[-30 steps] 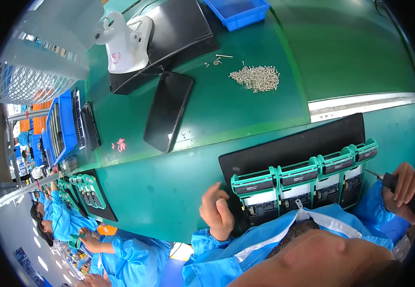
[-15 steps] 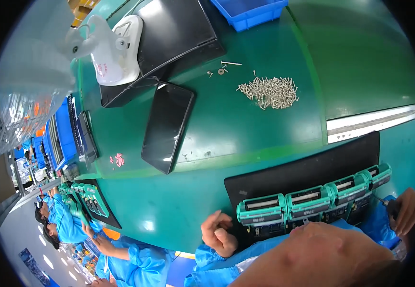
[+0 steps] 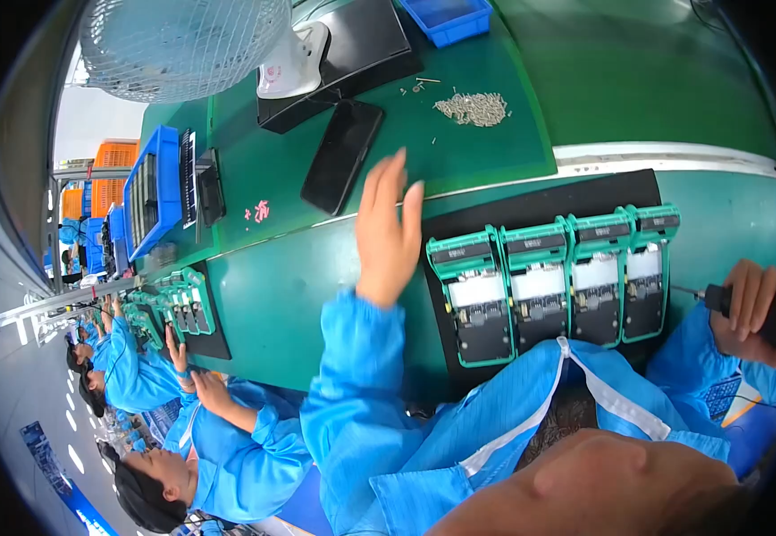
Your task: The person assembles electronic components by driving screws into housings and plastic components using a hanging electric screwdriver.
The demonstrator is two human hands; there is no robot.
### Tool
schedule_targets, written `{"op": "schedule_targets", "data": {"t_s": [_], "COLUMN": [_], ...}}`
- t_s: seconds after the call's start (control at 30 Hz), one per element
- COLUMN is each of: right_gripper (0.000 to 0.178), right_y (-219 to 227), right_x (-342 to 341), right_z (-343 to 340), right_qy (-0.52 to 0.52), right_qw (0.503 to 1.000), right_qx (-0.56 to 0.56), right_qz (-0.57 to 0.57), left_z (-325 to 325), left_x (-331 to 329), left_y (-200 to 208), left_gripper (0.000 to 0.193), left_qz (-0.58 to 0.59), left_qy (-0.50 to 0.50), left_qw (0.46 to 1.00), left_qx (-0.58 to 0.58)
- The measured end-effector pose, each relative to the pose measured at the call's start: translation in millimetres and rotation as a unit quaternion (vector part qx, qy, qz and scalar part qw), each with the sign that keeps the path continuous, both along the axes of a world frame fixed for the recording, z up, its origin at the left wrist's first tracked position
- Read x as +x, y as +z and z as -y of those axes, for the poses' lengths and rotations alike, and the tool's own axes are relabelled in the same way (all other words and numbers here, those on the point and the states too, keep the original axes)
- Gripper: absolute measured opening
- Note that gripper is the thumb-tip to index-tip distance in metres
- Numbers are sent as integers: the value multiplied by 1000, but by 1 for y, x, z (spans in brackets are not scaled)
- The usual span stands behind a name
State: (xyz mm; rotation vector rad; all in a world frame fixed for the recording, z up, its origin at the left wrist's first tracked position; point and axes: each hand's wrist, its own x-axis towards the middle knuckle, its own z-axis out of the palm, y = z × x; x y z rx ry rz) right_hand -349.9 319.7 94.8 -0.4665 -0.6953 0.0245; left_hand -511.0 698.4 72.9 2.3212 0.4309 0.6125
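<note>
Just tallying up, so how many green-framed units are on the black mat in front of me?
4, in a row across the mat: leftmost unit, second unit, third unit, rightmost unit. None looks hidden.

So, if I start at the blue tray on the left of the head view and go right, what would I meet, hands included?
Blue tray, small pink pieces, left hand, row of four green-framed units, right hand gripping a dark-handled tool.
</note>
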Motion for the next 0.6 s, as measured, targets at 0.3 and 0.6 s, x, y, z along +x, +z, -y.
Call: {"op": "schedule_targets", "data": {"t_s": [0.3, 0.6], "right_gripper": [66, 71], "right_y": [-9, -12], "right_x": [-1, 5], "right_z": [-6, -5], "right_qy": [22, 4], "right_qw": [993, 979], "right_qx": [-89, -144], "right_qz": [79, 147], "left_z": [-28, -12], "left_x": [83, 84], "left_y": [-33, -19], "left_gripper": [67, 62], "left_qz": [-89, -111], "left_qy": [-134, -274], "left_qw": [932, 907], "left_qx": [324, 299]}}
